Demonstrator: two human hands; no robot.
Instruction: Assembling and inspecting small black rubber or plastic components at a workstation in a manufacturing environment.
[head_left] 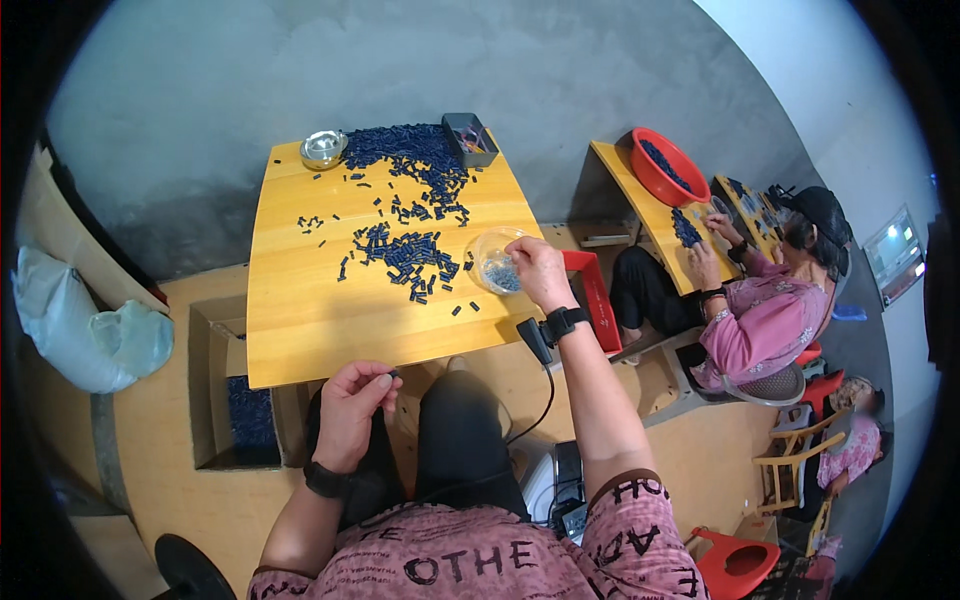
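Observation:
My left hand [357, 402] is closed near the table's front edge, pinching a small dark piece [394, 374] between thumb and fingertips. My right hand [542, 272] reaches over a clear round bowl [485, 246] at the table's right edge, its fingers pinched together. Small bluish-grey bits [505, 277] lie in that bowl; whatever the right fingertips hold is too small to make out. Left of the bowl is a loose pile of short dark-blue plastic pieces [405, 257]. A larger heap of the same pieces [400, 145] covers the table's back.
A metal bowl [323, 149] and a grey box [470, 139] flank the back heap on the yellow table [290, 290]. A cardboard box [203, 400] stands below left, a red box [592, 300] right. At another table, a person [765, 310] handles similar pieces beside a red basin [640, 165].

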